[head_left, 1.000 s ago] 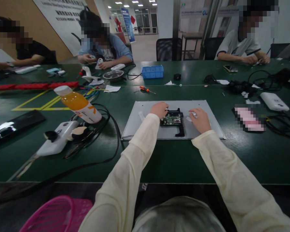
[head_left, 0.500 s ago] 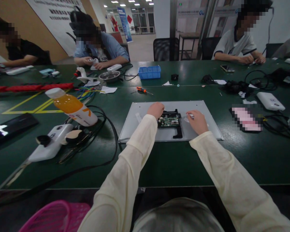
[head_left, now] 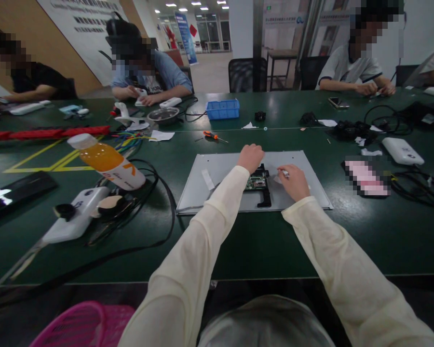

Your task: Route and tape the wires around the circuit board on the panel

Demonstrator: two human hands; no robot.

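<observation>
A green circuit board (head_left: 256,182) sits in a black plastic frame (head_left: 265,198) on a flat grey panel (head_left: 224,200). My left hand (head_left: 251,158) is over the frame's far side, with its fingers curled down. The hand hides their tips and whatever they grip, along with part of the board. Just right of the frame, my right hand (head_left: 294,183) is closed in a pinch on a small whitish thing (head_left: 285,173), too small to name. A clear or white strip (head_left: 207,180) lies on the panel's left part.
An orange-handled screwdriver (head_left: 211,136) and a blue basket (head_left: 223,110) are beyond the panel. Left are a juice bottle (head_left: 108,161), a white device (head_left: 77,217) and black cables. A phone (head_left: 368,177) and a white box (head_left: 402,151) lie right. Co-workers sit opposite.
My left hand has moved right and away from me, from the frame's left side to its far edge. The right hand keeps nearly the same place and pinch. The strip on the panel shows more fully.
</observation>
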